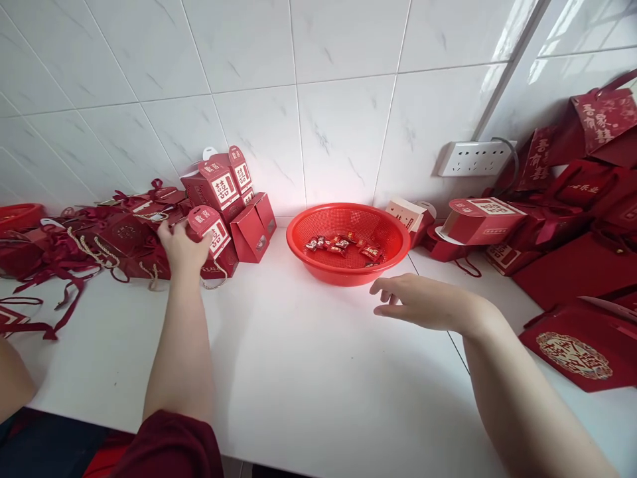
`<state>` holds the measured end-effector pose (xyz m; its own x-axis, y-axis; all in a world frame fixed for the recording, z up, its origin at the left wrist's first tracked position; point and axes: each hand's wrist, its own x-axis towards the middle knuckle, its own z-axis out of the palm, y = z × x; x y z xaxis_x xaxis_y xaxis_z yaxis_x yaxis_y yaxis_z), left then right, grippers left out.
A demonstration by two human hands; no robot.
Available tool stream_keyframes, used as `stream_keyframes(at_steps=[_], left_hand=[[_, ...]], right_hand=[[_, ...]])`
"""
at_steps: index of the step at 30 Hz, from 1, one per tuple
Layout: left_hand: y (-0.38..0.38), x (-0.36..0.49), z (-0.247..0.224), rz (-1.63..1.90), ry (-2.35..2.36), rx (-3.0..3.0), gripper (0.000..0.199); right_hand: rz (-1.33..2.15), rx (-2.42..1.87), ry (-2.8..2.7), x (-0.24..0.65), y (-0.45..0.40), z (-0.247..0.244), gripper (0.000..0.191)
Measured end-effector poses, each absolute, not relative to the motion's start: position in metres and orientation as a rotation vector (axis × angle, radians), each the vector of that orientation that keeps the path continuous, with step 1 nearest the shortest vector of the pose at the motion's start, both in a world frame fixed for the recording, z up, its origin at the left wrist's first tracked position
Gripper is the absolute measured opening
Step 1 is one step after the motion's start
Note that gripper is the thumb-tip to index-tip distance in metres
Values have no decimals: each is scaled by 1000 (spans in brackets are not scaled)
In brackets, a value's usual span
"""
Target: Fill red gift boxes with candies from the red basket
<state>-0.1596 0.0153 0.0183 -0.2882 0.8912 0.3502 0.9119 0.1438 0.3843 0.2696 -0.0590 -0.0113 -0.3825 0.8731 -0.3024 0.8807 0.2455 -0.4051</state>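
Observation:
My left hand (pixel 185 249) reaches to the pile of boxes on the left, its fingers curled round the near side of a red gift box (pixel 216 239) with a cream label. Part of that box is hidden behind the hand. My right hand (pixel 418 300) hovers over the white table just in front of a red plastic colander (pixel 343 273), fingers loosely bent and apart, with nothing in them. Several small red-wrapped candies (pixel 343 245) lie in the bottom of the colander.
Red gift boxes with cords and ribbons (pixel 119 239) crowd the left. More red boxes (pixel 485 219) and bags (pixel 577 345) are piled on the right below a power strip (pixel 478 159). A tiled wall (pixel 343 126) stands behind. Another person's arm (pixel 12 375) shows at the left edge.

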Motion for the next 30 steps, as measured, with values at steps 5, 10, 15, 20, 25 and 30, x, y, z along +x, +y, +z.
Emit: stream_keyframes(at_steps=[5, 10, 15, 20, 25, 30], left_hand=[[29, -161, -27, -1095, -2210, -1577, 113], [58, -184, -90, -1305, -2332, -1429, 126], [87, -211, -127, -1669, -2055, -1365, 121], [97, -220, -134, -1753, -1957, -1331, 115], [102, -221, -136, -1786, -1864, -1220, 96], [105, -223, -135, -1783, -1867, -1182, 94]], right_hand=[[-821, 1755, 2453, 270, -57, -11, 38], [-839, 1760, 2429, 267, -54, -12, 38], [-844, 1749, 2423, 265, -54, -11, 38], [-853, 1746, 2429, 267, -53, -14, 38], [-844, 1736, 2433, 266, -51, -17, 39], [-828, 1738, 2448, 264, -51, -20, 39]])
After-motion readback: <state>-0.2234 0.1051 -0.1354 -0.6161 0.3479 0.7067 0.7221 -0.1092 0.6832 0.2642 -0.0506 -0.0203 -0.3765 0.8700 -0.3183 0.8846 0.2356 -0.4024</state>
